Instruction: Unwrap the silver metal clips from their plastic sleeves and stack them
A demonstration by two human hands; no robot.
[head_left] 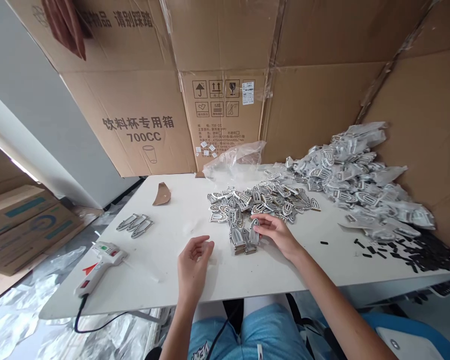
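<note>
My right hand pinches a small grey metal piece with a pointed, arched end between thumb and fingers. That piece is at the right side of a small stack of similar pieces. Just behind lies a loose heap of grey metal pieces, some showing light striped faces. To the left of the stack, my left hand hovers over the white table with its fingers loosely curled and the thumb apart. Nothing that I can make out is in it.
A white glue gun with a black cord lies at left, near several metal frames and a cardboard scrap. Bagged metal pieces pile up at right, beside black strips. Cardboard walls enclose the table's back.
</note>
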